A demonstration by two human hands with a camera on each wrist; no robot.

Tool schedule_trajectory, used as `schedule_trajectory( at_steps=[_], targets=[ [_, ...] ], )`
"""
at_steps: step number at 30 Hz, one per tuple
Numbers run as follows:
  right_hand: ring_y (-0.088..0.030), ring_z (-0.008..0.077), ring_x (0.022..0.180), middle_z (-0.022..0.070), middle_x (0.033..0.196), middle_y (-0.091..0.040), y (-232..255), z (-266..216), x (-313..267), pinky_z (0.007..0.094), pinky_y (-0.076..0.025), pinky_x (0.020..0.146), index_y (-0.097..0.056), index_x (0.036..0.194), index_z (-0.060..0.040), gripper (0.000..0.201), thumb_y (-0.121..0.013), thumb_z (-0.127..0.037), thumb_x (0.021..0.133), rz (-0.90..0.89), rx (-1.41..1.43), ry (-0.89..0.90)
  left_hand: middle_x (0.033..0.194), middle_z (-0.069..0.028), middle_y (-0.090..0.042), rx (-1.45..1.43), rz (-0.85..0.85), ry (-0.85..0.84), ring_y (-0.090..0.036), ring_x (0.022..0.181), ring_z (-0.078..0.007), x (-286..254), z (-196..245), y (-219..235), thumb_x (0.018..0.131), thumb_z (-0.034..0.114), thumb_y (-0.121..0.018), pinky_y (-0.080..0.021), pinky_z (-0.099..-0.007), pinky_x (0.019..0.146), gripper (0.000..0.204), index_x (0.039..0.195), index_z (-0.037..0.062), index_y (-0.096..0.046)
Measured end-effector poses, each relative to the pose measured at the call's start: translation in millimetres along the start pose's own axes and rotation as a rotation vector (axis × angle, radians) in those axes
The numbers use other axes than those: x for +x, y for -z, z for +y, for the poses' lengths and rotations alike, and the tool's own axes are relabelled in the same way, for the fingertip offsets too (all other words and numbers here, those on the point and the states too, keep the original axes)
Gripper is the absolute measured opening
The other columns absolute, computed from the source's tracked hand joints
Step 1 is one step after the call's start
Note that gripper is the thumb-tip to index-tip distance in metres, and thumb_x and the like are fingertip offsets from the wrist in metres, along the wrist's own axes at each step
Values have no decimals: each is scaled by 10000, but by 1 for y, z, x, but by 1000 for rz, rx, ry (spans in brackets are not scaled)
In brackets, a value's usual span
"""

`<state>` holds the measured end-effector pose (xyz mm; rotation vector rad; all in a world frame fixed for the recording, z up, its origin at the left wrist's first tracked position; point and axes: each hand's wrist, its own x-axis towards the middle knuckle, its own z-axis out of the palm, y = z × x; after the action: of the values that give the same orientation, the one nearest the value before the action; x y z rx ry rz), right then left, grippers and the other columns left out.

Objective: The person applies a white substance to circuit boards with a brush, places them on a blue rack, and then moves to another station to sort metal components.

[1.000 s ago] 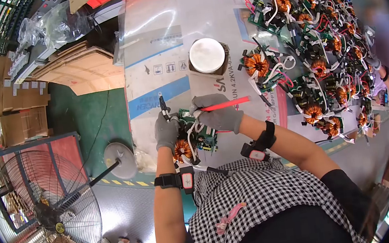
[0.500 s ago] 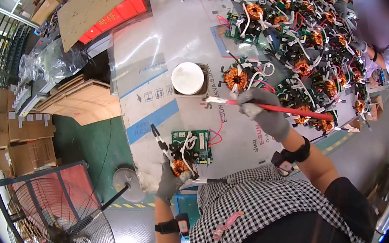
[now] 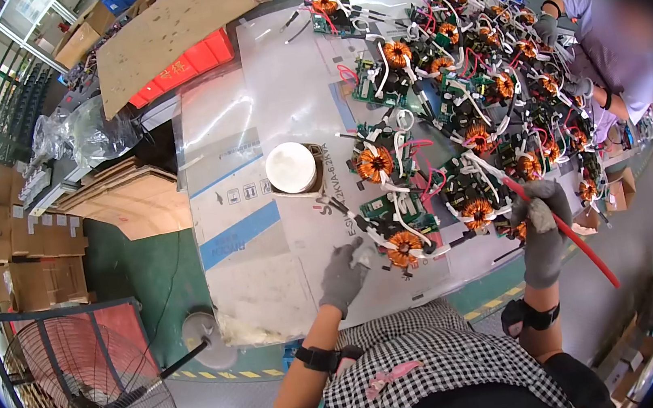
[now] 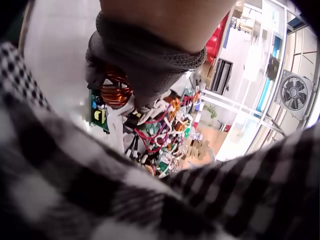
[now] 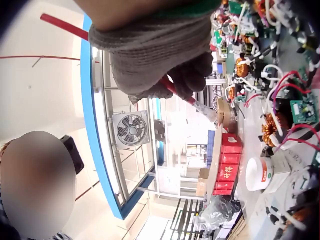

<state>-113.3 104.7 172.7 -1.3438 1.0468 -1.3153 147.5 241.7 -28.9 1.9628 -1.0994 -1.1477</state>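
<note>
My gloved right hand (image 3: 542, 234) grips a long red stick (image 3: 591, 255) whose far end is smeared white. That end points over the crowd of circuit boards. In the right wrist view the stick (image 5: 64, 27) passes through the curled glove. My gloved left hand (image 3: 344, 277) lies beside a circuit board (image 3: 381, 210) with a copper coil (image 3: 404, 250), fingers stretched toward its cables, fingertips right at its left edge. Seen from the left wrist, the glove (image 4: 135, 65) overlaps the copper coil (image 4: 116, 91), and its fingertips are partly hidden. A white tub (image 3: 291, 167) stands farther back.
Many wired boards with coils (image 3: 504, 86) crowd the table's right half. Across from them another person (image 3: 625, 45) works with gloved hands. A red bin (image 3: 183, 68) under cardboard stands at the back left; a large fan (image 3: 89, 396) stands on the floor at left.
The board with the coil has moved from the front left to the right, beside the others, with my left hand following. My right hand has carried the red stick rightward, away from the board.
</note>
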Motion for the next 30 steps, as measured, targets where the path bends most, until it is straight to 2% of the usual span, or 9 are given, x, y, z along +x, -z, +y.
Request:
schedule_trajectory(
  at_steps=[2,5,11,12,15,16,18,22,30],
  targets=[
    [-581,133,683,57,849,-603,5,-5,-5,257,-470,577,-573,1032,-18,162,-524,-101,902,75,-27,-35,1066,-160,-637,121,218,40,-617,987,-345,18,32,35,910,301,-588,-495,-430,844,302,1173,164,-643],
    [-565,120,665,60,857,-599,1,0,-11,266,-483,575,-575,1036,-27,154,-526,-95,907,-13,36,-26,1036,-164,-651,383,392,-2,-617,993,-329,70,28,58,900,291,-580,-498,-459,830,309,1185,179,-623],
    [-563,138,557,61,655,-577,-71,-18,-5,268,-469,565,-545,1113,-26,190,-457,-138,987,-196,-42,-172,935,-137,-691,586,276,54,-651,897,-329,104,25,69,820,228,-652,-508,-456,790,366,1177,171,-597],
    [-586,150,612,64,703,-592,-84,-13,0,284,-477,598,-544,1105,-26,179,-489,-129,969,-234,-122,-42,875,-120,-690,591,320,37,-648,891,-331,102,13,71,812,213,-645,-507,-456,758,339,1146,171,-606],
    [-625,204,801,80,881,-633,-118,27,16,311,-487,692,-553,1081,-47,213,-602,-88,878,-339,-362,321,832,-106,-678,555,444,119,-648,849,-310,72,-12,95,781,147,-631,-515,-445,715,212,993,145,-627],
    [-611,265,862,97,963,-634,-132,21,16,350,-486,739,-582,1059,-76,270,-654,-62,798,-390,-498,325,830,-104,-675,586,450,56,-644,838,-310,63,-28,104,774,134,-631,-511,-449,708,210,984,137,-626],
    [-600,289,852,103,938,-635,-160,35,12,379,-477,759,-607,1018,-86,224,-651,-73,799,-449,-565,400,826,-101,-668,653,459,-66,-636,817,-310,40,-60,115,761,107,-630,-505,-458,693,206,966,120,-623],
    [-593,319,805,105,878,-637,-209,79,-3,427,-459,763,-642,944,-88,148,-650,-87,796,-561,-637,561,815,-97,-652,630,506,-31,-625,793,-312,-12,-81,122,721,57,-630,-503,-458,680,243,959,108,-622],
    [-590,327,790,116,838,-634,-275,112,-35,436,-461,756,-634,919,-83,170,-644,-84,750,-766,-571,534,796,-95,-639,541,587,94,-616,778,-320,-57,-83,115,698,38,-636,-501,-456,668,261,949,109,-616]
  ],
)
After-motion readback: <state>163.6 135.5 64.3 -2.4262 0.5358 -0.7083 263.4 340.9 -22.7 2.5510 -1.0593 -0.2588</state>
